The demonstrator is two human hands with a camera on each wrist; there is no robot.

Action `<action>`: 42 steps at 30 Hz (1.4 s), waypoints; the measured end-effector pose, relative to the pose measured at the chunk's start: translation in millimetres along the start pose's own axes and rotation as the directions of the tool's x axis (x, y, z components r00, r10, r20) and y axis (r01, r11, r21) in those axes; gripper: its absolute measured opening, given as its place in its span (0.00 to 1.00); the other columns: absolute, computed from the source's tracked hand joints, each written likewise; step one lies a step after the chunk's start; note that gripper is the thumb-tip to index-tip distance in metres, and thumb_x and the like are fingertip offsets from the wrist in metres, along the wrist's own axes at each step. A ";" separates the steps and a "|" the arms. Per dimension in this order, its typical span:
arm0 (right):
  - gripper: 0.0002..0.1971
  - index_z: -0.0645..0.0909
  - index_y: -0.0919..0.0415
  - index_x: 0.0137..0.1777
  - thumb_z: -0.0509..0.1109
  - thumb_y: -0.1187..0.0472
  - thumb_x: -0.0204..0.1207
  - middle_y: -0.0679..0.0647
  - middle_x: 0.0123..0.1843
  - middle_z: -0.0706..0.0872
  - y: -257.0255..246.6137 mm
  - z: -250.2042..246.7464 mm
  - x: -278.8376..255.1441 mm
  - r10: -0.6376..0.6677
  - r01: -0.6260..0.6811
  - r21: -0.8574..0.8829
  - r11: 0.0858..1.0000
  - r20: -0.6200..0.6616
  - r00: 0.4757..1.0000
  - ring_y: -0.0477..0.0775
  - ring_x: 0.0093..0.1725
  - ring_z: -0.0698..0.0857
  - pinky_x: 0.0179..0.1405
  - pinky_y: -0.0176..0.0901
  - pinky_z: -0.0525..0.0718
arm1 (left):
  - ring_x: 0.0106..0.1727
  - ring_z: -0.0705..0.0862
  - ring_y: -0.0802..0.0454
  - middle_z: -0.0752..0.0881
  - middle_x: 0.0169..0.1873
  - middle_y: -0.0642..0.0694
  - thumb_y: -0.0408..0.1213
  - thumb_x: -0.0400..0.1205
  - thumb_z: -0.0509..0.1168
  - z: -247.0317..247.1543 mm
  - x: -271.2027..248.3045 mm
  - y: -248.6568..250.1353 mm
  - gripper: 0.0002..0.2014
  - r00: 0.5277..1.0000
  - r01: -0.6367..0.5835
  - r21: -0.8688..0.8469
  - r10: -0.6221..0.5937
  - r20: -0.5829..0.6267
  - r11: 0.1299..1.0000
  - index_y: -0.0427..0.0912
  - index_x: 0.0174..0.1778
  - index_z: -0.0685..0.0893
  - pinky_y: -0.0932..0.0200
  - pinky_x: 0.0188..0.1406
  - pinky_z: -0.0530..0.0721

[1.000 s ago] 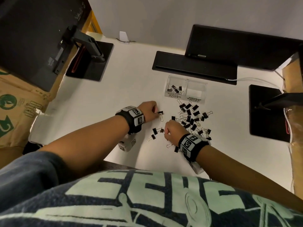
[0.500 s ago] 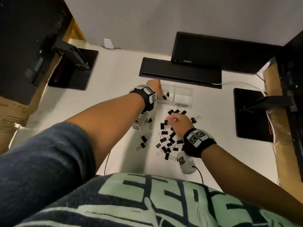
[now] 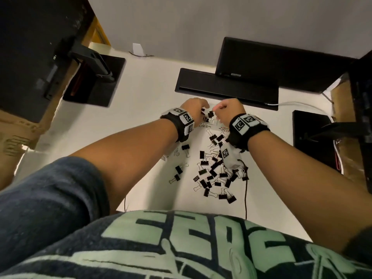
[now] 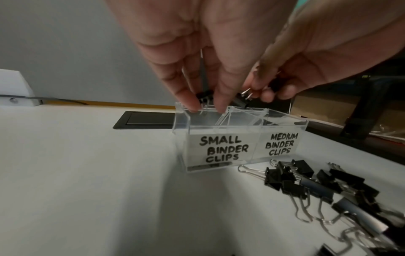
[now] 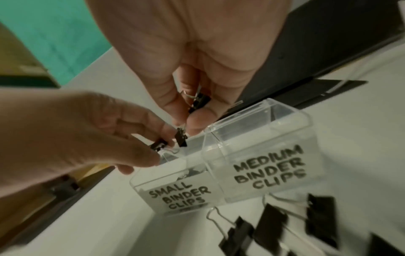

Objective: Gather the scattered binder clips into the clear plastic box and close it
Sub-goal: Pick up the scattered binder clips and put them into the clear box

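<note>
gleaming white desk [image 3: 141, 121], grey wall [image 3: 221, 17]

black binder clips [image 3: 213, 172], clear box [image 4: 221, 138] with black lettering, white table [image 3: 145, 109]

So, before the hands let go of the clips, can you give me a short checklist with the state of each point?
1. Box open at the top: ok.
2. Left hand over the SMALL BINDER CLIPS side, pinching a small clip: ok.
3. Right hand also holds a small clip, near the same side: ok.
4. Right hand's clip fully above the opening: cannot tell.
5. Small side has room left: ok, only a few clips show inside.
6. All loose clips on the table gathered: not ok, many remain.
</note>
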State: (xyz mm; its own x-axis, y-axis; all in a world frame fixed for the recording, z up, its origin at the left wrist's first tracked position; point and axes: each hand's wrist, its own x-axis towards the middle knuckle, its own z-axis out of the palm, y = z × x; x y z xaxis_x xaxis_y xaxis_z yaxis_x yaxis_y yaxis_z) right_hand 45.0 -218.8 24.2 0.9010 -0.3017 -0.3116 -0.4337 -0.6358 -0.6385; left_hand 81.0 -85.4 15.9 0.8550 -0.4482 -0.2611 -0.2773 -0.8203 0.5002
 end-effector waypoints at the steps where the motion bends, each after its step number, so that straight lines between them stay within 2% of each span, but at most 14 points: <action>1: 0.09 0.88 0.65 0.47 0.66 0.65 0.77 0.61 0.45 0.90 -5.5 5.1 4.0 -0.019 0.019 -0.046 0.999 -0.002 1.000 0.60 0.47 0.88 0.48 0.49 0.88 | 0.69 0.79 0.46 0.81 0.69 0.44 0.27 0.80 0.63 -2.4 -5.7 -3.0 0.21 1.000 0.009 -0.032 -0.009 -0.014 0.999 0.46 0.69 0.79 0.56 0.67 0.77; 4: 0.10 0.87 0.64 0.45 0.64 0.66 0.78 0.58 0.42 0.86 -17.7 17.2 12.3 -0.040 0.042 -0.180 0.983 0.016 0.999 0.58 0.43 0.85 0.38 0.43 0.84 | 0.69 0.79 0.47 0.81 0.68 0.45 0.27 0.80 0.62 -5.4 -21.3 -12.6 0.20 0.998 0.012 -0.099 -0.018 -0.059 0.995 0.47 0.67 0.80 0.59 0.64 0.77; 6: 0.10 0.86 0.65 0.43 0.62 0.66 0.78 0.59 0.43 0.86 -21.6 23.6 15.8 -0.061 0.071 -0.265 0.961 0.045 0.997 0.59 0.43 0.85 0.36 0.41 0.82 | 0.63 0.81 0.48 0.83 0.63 0.45 0.29 0.80 0.63 -4.9 -34.1 -19.3 0.16 0.997 0.015 -0.112 -0.024 -0.077 0.994 0.46 0.63 0.82 0.60 0.57 0.77; 10: 0.13 0.85 0.58 0.57 0.65 0.70 0.76 0.57 0.61 0.86 -19.2 30.6 15.1 -0.103 0.131 -0.281 0.951 0.113 0.988 0.58 0.60 0.85 0.59 0.47 0.84 | 0.52 0.83 0.48 0.83 0.51 0.47 0.29 0.78 0.63 9.1 -67.3 -32.9 0.11 0.996 0.092 -0.160 -0.087 0.036 0.983 0.44 0.53 0.84 0.59 0.50 0.80; 13: 0.18 0.81 0.58 0.64 0.63 0.71 0.77 0.57 0.68 0.82 -16.1 28.4 6.3 -0.123 0.146 -0.243 0.959 0.106 0.987 0.59 0.66 0.81 0.65 0.47 0.80 | 0.49 0.85 0.49 0.84 0.43 0.52 0.30 0.78 0.64 25.0 -93.6 -41.9 0.08 0.978 0.092 -0.087 -0.074 0.197 0.992 0.47 0.47 0.84 0.59 0.46 0.82; 15: 0.18 0.81 0.58 0.64 0.61 0.71 0.77 0.57 0.68 0.82 -16.1 26.2 -6.0 -0.152 0.168 -0.193 0.967 0.094 0.984 0.58 0.66 0.81 0.64 0.45 0.79 | 0.44 0.83 0.53 0.81 0.37 0.57 0.33 0.78 0.64 32.6 -108.9 -48.1 0.05 0.958 0.064 -0.028 -0.054 0.281 0.998 0.48 0.45 0.83 0.64 0.40 0.79; 18: 0.15 0.84 0.58 0.60 0.60 0.69 0.79 0.56 0.62 0.85 -10.1 30.7 -34.8 -0.205 0.221 -0.152 0.963 0.112 0.972 0.54 0.54 0.85 0.54 0.42 0.82 | 0.41 0.79 0.56 0.78 0.33 0.60 0.35 0.77 0.67 41.6 -127.8 -57.9 0.03 0.929 0.003 0.064 -0.026 0.368 0.998 0.47 0.45 0.83 0.68 0.35 0.74; 20: 0.14 0.84 0.55 0.55 0.59 0.67 0.80 0.52 0.56 0.85 1.0 40.6 -58.6 -0.205 0.240 -0.146 0.960 0.219 0.954 0.46 0.41 0.82 0.43 0.39 0.84 | 0.41 0.79 0.54 0.80 0.36 0.56 0.37 0.75 0.70 46.2 -135.4 -63.1 0.05 0.909 -0.030 0.124 -0.025 0.417 0.992 0.46 0.46 0.84 0.64 0.41 0.77; 22: 0.12 0.84 0.53 0.52 0.60 0.67 0.79 0.50 0.55 0.84 15.1 52.9 -82.3 -0.202 0.292 -0.200 0.935 0.374 0.905 0.44 0.41 0.82 0.42 0.38 0.86 | 0.42 0.78 0.53 0.82 0.41 0.52 0.40 0.74 0.72 49.5 -140.1 -66.7 0.08 0.902 -0.056 0.173 -0.024 0.431 0.983 0.46 0.47 0.83 0.59 0.44 0.79; 25: 0.12 0.85 0.56 0.52 0.61 0.67 0.77 0.49 0.54 0.83 35.9 71.0 -110.7 -0.172 0.384 -0.304 0.872 0.544 0.822 0.47 0.45 0.83 0.45 0.38 0.83 | 0.44 0.78 0.51 0.82 0.49 0.49 0.43 0.74 0.73 53.6 -145.6 -69.6 0.12 0.913 -0.087 0.187 0.003 0.409 0.979 0.45 0.50 0.81 0.57 0.45 0.78; 27: 0.11 0.84 0.57 0.55 0.64 0.66 0.76 0.51 0.58 0.82 47.9 79.7 -122.3 -0.180 0.438 -0.347 0.829 0.576 0.797 0.53 0.56 0.83 0.57 0.44 0.82 | 0.48 0.82 0.48 0.82 0.52 0.48 0.45 0.75 0.72 57.1 -148.6 -70.4 0.14 0.921 -0.096 0.192 0.014 0.389 0.977 0.45 0.52 0.80 0.55 0.46 0.80; 34: 0.13 0.80 0.68 0.61 0.62 0.68 0.78 0.61 0.61 0.78 57.2 95.3 -129.5 -0.214 0.495 -0.426 0.757 0.555 0.804 0.61 0.62 0.79 0.60 0.52 0.79 | 0.54 0.84 0.44 0.83 0.54 0.46 0.38 0.76 0.68 63.7 -151.0 -68.3 0.13 0.951 -0.043 0.175 -0.014 0.308 0.984 0.44 0.55 0.78 0.53 0.49 0.82; 39: 0.14 0.78 0.64 0.64 0.61 0.68 0.79 0.61 0.63 0.77 58.4 99.3 -128.3 -0.221 0.485 -0.447 0.752 0.522 0.824 0.60 0.67 0.73 0.63 0.53 0.79 | 0.44 0.82 0.46 0.81 0.45 0.47 0.35 0.72 0.71 56.2 -148.9 -73.1 0.15 0.983 0.125 -0.072 -0.113 0.143 0.990 0.41 0.53 0.79 0.55 0.43 0.81; 42: 0.15 0.78 0.63 0.63 0.59 0.70 0.78 0.60 0.62 0.78 56.1 99.6 -127.2 -0.251 0.496 -0.444 0.747 0.502 0.827 0.61 0.66 0.72 0.61 0.53 0.79 | 0.40 0.79 0.50 0.79 0.40 0.49 0.34 0.71 0.72 49.7 -146.7 -75.6 0.13 0.966 0.256 -0.230 -0.255 0.034 0.939 0.42 0.51 0.81 0.62 0.34 0.74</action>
State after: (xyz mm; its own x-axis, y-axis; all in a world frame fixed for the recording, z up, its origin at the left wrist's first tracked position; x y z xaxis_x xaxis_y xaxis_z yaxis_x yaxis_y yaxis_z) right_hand -94.5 -145.3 -42.1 0.8517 0.2667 -0.4511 0.1253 -0.9395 -0.3189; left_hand -45.2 24.7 -24.6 0.8819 -0.2361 -0.4081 0.0593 -0.8032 0.5927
